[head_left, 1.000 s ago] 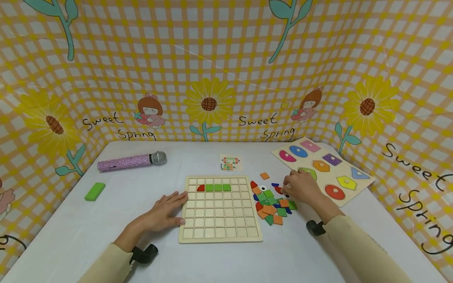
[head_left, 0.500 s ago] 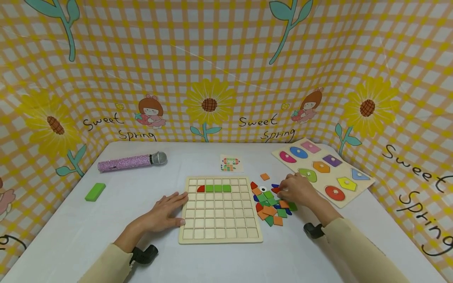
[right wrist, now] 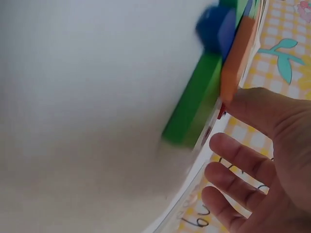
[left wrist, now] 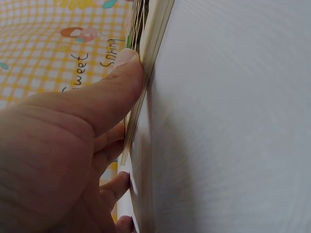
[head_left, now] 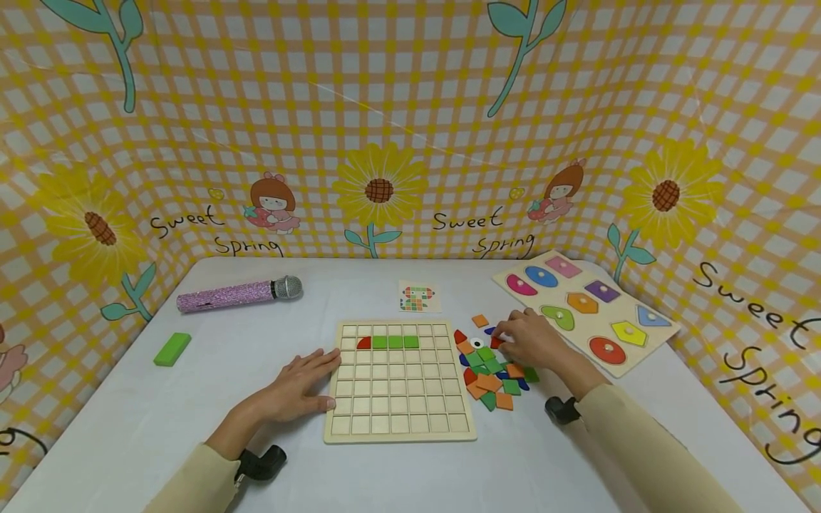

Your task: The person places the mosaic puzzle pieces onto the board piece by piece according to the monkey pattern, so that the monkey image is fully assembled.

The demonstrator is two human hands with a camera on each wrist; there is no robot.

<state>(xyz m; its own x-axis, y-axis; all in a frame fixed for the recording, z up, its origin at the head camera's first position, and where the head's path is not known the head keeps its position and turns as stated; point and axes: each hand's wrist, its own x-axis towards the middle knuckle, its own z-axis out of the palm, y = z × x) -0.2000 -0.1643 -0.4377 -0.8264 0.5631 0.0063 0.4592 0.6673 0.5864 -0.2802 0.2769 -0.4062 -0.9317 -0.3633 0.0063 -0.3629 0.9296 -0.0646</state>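
My left hand (head_left: 298,388) lies with fingers extended along the left edge of the wooden grid board (head_left: 398,437); in the left wrist view the thumb (left wrist: 114,87) rests against the board's side. On the grid sit a red curved tile (head_left: 364,343) and a short row of green square tiles (head_left: 395,342). My right hand (head_left: 532,342) is over the upper right of the loose tile pile (head_left: 489,382), thumb and fingertips pinching a red tile (head_left: 496,343). Its other fingers (right wrist: 238,179) are spread loosely. A blue tile (head_left: 489,331) is right by the fingertips.
A pattern card (head_left: 420,296) lies behind the board. At the back right is a knobbed shape puzzle (head_left: 616,303), close to the right hand. A glittery purple microphone (head_left: 234,295) and a green block (head_left: 172,349) lie on the left. Patterned cloth (head_left: 378,107) walls the table.
The right hand has moved left over the pile, and the red tile has shifted left with it. A blue tile has shifted left too. The left hand and board stay put.
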